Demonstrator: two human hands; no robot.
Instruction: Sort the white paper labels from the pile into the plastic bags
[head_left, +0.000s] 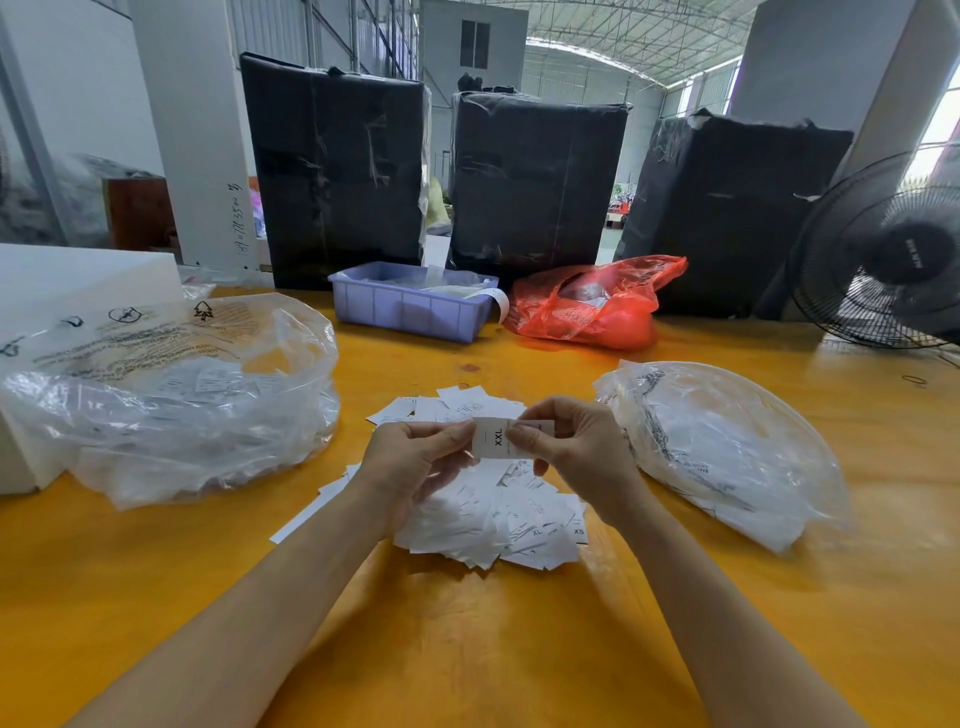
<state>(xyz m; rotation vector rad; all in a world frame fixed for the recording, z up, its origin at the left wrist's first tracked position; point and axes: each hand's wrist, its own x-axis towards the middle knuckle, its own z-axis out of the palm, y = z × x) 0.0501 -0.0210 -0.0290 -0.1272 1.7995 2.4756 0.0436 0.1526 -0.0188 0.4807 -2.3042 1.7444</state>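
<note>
I see both hands raised just above the pile of white labels (483, 514), which lies in the middle of the yellow bench (467, 649). My left hand (415, 457) pinches the left end of one label marked XXL (497, 437), and my right hand (576, 452) pinches its right end, so the slip is held flat between them. The pile's loose edges fan out toward me and to the left, where one long strip pokes out past my left forearm. A clear bag (171, 400) with labels inside sits well to the left, its near edge slumped on the bench; a second clear bag (727, 447) lies to the right, close beside my right wrist. Bare bench runs between the pile and each bag, wider on the left. Behind the pile, a blue tray (410, 306) and a red bag (597, 306) stand near the far edge.
</note>
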